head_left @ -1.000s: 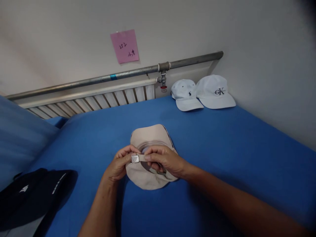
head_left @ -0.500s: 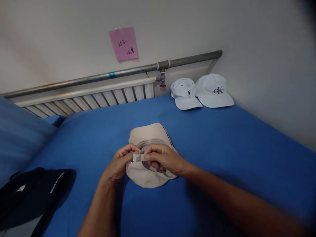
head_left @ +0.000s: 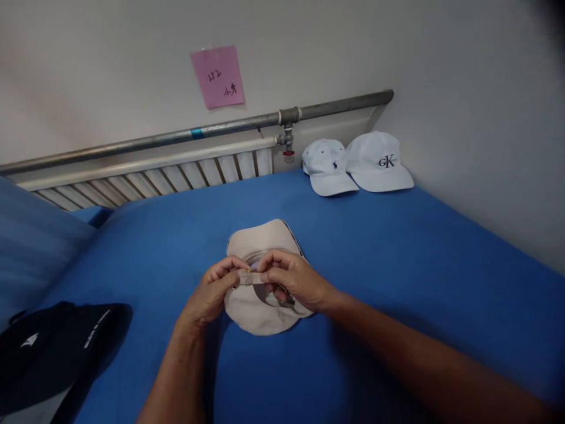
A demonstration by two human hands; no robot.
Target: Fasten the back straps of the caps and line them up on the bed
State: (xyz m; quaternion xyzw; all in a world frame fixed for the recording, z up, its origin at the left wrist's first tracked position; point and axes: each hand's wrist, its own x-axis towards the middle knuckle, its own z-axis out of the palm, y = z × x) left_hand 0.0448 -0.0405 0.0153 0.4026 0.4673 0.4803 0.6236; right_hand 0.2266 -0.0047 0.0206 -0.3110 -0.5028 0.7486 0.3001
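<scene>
A beige cap (head_left: 258,238) lies on the blue bed sheet (head_left: 375,253) in the middle of the view, its brim pointing away from me. Both hands meet over its back opening. My left hand (head_left: 212,292) pinches the metal buckle end of the cap's adjuster strap (head_left: 248,278). My right hand (head_left: 295,282) pinches the same strap from the right, fingers curled over the cap's crown. The strap is stretched short between the two pinches.
Two white caps (head_left: 329,168) (head_left: 380,164) sit side by side at the far right by the wall. A dark cap (head_left: 53,347) lies at the near left. A radiator (head_left: 154,176) and a pipe (head_left: 220,125) run along the wall under a pink note (head_left: 217,76).
My hands have stayed on the strap and the buckle has tilted slightly between the fingers. The view has drifted a little, so everything sits slightly further left.
</scene>
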